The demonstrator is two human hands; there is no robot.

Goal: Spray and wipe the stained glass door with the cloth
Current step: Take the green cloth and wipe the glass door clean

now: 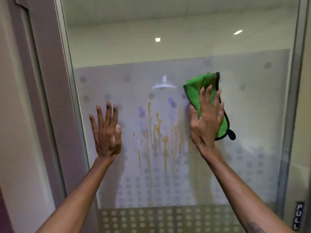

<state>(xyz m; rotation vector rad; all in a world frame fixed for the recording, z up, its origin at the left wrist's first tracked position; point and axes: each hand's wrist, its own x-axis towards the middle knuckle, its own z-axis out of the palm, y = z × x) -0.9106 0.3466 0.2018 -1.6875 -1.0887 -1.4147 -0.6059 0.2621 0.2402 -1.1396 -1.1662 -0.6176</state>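
The glass door (244,115) fills the view, frosted with a pattern of grey dots. Orange-yellow drips and streaks (158,132) run down its middle, with faint purple marks beside them. My right hand (207,121) presses a folded green cloth (195,91) with a black edge flat against the glass, just right of the stains. My left hand (106,132) rests on the glass left of the stains, fingers spread, holding nothing. No spray bottle is in view.
A metal door frame (74,101) runs down the left, with a mauve wall (20,132) beyond it. On the right frame sits a black "PULL" label (298,216). A white hook-like shape (164,84) shows through the glass above the stains.
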